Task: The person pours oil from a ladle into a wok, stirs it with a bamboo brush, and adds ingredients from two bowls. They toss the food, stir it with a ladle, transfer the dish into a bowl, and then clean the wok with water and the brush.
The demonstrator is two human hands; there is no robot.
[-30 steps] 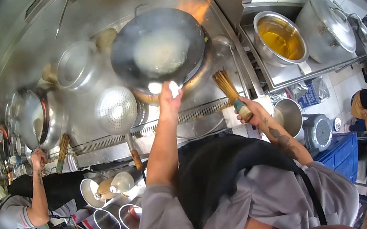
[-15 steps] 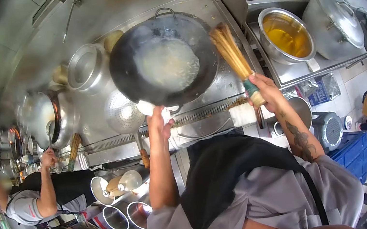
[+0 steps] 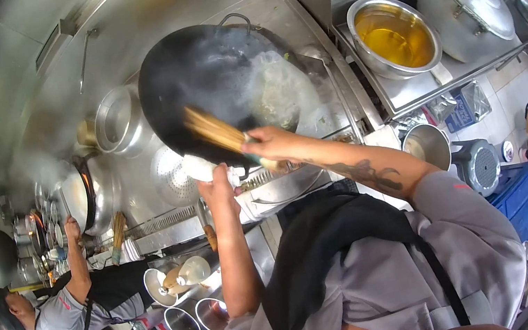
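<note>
The dark wok (image 3: 166,69) is tilted to the right on the stove, and steam rises from it. Cloudy water (image 3: 277,88) has pooled against its right rim. My left hand (image 3: 218,193) is closed on a folded white cloth (image 3: 204,167) at the wok's near edge. In my right hand (image 3: 272,144) is a bamboo wok brush (image 3: 212,129), gripped by its bound handle. Its bristles point up and left, over the near left part of the wok, slightly blurred. A perforated strainer ladle (image 3: 170,174) lies left of my left hand.
At the right stands a steel pot of yellow oil (image 3: 397,35), beside a large lidded pot (image 3: 469,5). A metal bowl (image 3: 119,123) sits left of the wok. Further left, a co-worker (image 3: 67,309) works at another wok. Steel containers (image 3: 182,323) stand below.
The wok has tipped, and its water has shifted from the middle to the right side. My right hand has swung the brush left, from beside the wok to over it.
</note>
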